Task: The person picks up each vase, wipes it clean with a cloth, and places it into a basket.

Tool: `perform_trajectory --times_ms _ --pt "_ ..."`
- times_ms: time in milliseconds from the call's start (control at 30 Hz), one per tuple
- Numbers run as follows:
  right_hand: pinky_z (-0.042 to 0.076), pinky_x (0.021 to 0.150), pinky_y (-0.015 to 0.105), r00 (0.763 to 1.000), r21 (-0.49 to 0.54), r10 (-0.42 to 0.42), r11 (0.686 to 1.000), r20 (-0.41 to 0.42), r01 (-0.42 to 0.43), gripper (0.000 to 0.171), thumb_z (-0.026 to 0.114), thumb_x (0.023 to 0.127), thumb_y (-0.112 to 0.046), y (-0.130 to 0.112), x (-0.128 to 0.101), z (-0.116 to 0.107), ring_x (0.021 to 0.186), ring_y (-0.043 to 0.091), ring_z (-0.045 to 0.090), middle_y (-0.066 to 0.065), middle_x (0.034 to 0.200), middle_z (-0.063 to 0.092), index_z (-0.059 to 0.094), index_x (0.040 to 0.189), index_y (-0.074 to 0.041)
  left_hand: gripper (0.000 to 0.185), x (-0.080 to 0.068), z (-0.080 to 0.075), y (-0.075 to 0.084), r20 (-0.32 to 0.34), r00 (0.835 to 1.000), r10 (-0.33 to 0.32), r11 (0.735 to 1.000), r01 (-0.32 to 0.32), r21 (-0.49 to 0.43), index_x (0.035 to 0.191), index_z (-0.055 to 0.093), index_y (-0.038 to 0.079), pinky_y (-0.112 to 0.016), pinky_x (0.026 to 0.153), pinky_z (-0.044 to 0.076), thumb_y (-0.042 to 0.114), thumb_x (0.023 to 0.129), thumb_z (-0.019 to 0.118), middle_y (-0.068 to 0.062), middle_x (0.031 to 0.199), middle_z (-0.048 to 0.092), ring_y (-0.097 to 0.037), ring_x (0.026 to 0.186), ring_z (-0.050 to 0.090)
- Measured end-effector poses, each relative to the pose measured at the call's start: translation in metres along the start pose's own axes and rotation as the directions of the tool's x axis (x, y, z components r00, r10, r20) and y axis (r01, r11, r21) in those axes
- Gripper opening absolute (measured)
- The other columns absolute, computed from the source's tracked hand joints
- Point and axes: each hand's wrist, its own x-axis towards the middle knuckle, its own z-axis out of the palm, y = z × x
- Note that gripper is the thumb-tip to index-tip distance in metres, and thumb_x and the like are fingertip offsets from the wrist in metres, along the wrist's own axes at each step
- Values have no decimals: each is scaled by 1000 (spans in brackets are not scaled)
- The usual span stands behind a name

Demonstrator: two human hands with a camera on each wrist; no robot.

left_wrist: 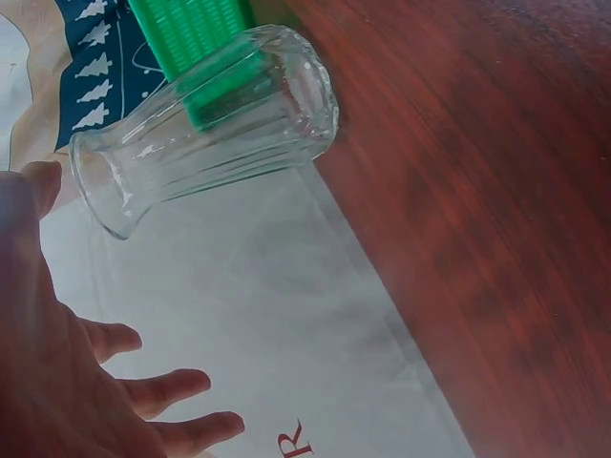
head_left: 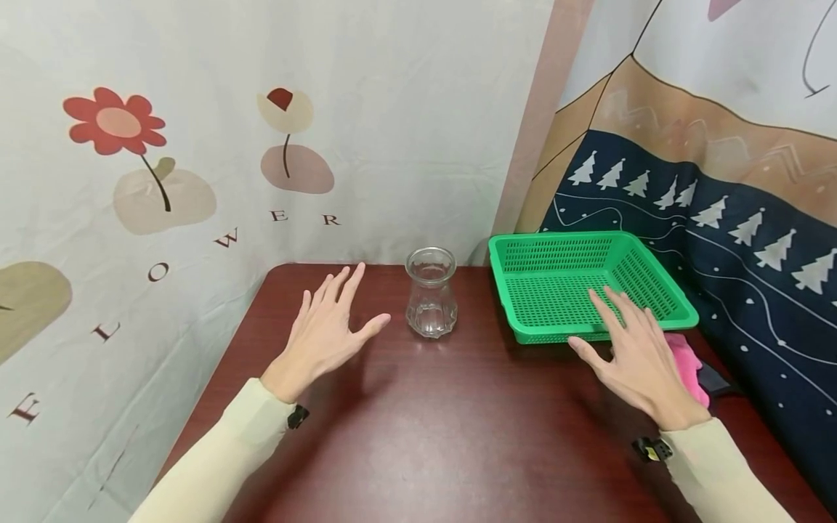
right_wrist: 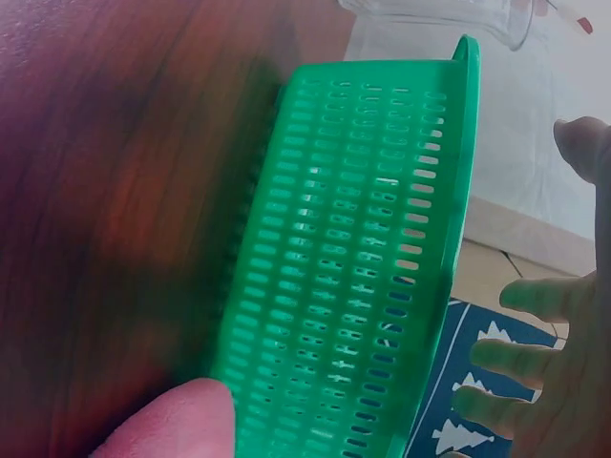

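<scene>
A clear glass vase [head_left: 431, 309] with a flared rim and ribbed base stands upright near the back edge of the table. To its left hovers my left hand [head_left: 323, 330], fingers spread and holding nothing; the left wrist view shows the vase [left_wrist: 220, 124] beyond the thumb, apart from it. A green plastic basket [head_left: 516, 319] with slotted sides sits at the back right. My right hand [head_left: 634, 356] is held above the basket's near right side, fingers extended and nothing in them. In the right wrist view the basket's long slotted side [right_wrist: 344, 258] fills the middle.
A pink cloth-like item [head_left: 686, 367] lies beside the basket, partly hidden by my right hand, with a dark flat thing [head_left: 714, 380] next to it. Behind the dark red wooden table [head_left: 431, 436] hang a white flower-printed curtain [head_left: 405, 131] and a navy tree-patterned cloth [head_left: 739, 269].
</scene>
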Motion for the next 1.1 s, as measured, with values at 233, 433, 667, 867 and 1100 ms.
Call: perform_trajectory --times_ms 233,433,667,867,1100 --pt "6 146 77 1000 -2 7 1000 -3 -7 97 77 107 -59 6 -6 1 175 54 27 26 188 35 34 185 -21 106 5 -3 7 -23 1000 -1 1000 1 -26 189 7 41 -79 144 11 88 106 56 -11 195 28 -44 181 26" --pt "4 146 76 1000 -9 26 1000 -6 -26 97 77 107 -58 13 -9 0 173 56 28 28 186 37 34 185 -20 105 6 0 13 -51 999 14 999 -16 -40 189 12 37 -80 143 13 82 107 60 -12 193 33 -44 179 31" --pt "4 145 78 999 0 23 1000 -26 -23 93 77 108 -54 20 -13 -3 171 57 30 31 184 38 38 183 -15 106 10 3 21 -55 998 25 998 -29 -63 189 14 36 -78 144 13 83 107 61 -10 193 32 -40 179 32" --pt "8 144 79 999 -1 28 1000 -46 -28 90 77 108 -49 25 -17 -4 170 57 32 31 183 39 40 182 -15 105 16 4 28 -74 996 43 997 -48 -67 189 15 37 -78 145 12 81 107 63 -9 192 34 -38 178 34" --pt "10 144 79 998 -18 56 998 -41 -57 89 76 109 -48 31 -22 -8 168 59 32 32 182 39 40 182 -13 103 20 8 37 -83 995 55 995 -61 -77 189 16 37 -77 145 14 80 107 63 -8 191 35 -37 178 36"
